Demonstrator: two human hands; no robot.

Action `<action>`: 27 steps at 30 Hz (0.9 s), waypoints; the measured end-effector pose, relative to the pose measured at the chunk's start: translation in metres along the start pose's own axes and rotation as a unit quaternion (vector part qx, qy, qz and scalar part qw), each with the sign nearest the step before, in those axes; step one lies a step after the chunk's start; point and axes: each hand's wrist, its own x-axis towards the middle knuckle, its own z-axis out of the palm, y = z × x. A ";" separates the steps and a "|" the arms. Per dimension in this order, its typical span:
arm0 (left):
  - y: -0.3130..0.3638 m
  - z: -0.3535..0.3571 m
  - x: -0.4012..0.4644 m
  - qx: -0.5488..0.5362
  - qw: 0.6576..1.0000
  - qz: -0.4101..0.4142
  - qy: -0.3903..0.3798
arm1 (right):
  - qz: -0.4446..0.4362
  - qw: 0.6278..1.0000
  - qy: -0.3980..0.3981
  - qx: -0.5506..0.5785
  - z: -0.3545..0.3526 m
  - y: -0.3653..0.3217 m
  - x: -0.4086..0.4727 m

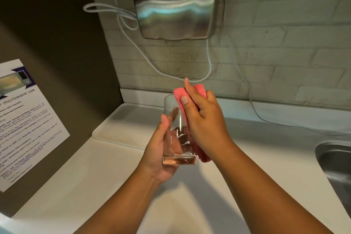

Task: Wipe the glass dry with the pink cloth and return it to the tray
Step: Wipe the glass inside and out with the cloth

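Observation:
A clear, square-based glass [175,119] is held upright above the white counter, its thick base resting in my left hand [161,150]. The fingers of that hand wrap its far side and show through the glass. My right hand [205,118] presses the pink cloth [178,97] against the glass's right wall and over its rim. More of the cloth [203,156] hangs below my right palm beside the glass's base. A white tray [121,125] lies on the counter just behind and to the left of my hands.
A steel hand dryer [178,7] hangs on the brick wall, with white cables [144,57] looping down behind my hands. A steel sink [336,167] is set in the counter at the right. A printed microwave notice [28,125] is fixed to the dark left wall.

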 end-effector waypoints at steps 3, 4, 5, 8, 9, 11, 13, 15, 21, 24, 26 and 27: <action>0.000 -0.004 0.000 -0.016 1.000 0.004 -0.007 | 0.030 0.999 -0.017 0.042 -0.001 0.001 0.002; 0.000 -0.005 0.000 -0.022 1.000 0.004 -0.010 | 0.045 0.997 -0.025 0.065 -0.002 0.003 0.003; 0.001 -0.005 0.000 -0.026 1.000 0.003 -0.012 | 0.060 0.994 -0.033 0.086 -0.003 0.004 0.003; 0.004 -0.007 0.002 -0.041 0.999 0.007 -0.009 | 0.087 0.987 -0.046 0.126 -0.001 0.009 -0.004; 0.006 -0.007 0.003 -0.045 0.999 0.011 -0.003 | 0.086 0.987 -0.048 0.130 0.001 0.010 -0.010; 0.009 -0.009 0.003 -0.043 0.999 0.019 0.006 | 0.075 0.988 -0.051 0.124 0.007 0.012 -0.022; 0.010 -0.012 0.003 -0.036 0.999 0.016 0.012 | 0.051 0.992 -0.052 0.098 0.009 0.013 -0.030; 0.009 -0.013 0.002 -0.030 0.999 0.009 0.019 | 0.028 0.997 -0.055 0.054 0.005 0.011 -0.031; 0.004 -0.017 0.003 -0.011 0.999 -0.006 0.044 | -0.074 0.986 -0.077 -0.128 0.009 -0.004 -0.044; 0.001 -0.016 0.002 0.008 0.999 -0.007 0.030 | -0.102 0.979 -0.062 -0.165 0.008 -0.007 -0.035; -0.006 -0.011 0.000 0.029 0.999 -0.006 0.025 | -0.097 0.981 -0.029 -0.165 0.003 -0.006 -0.016; -0.009 -0.008 0.000 0.031 0.999 -0.002 0.025 | -0.079 0.986 -0.011 -0.146 -0.001 -0.005 -0.005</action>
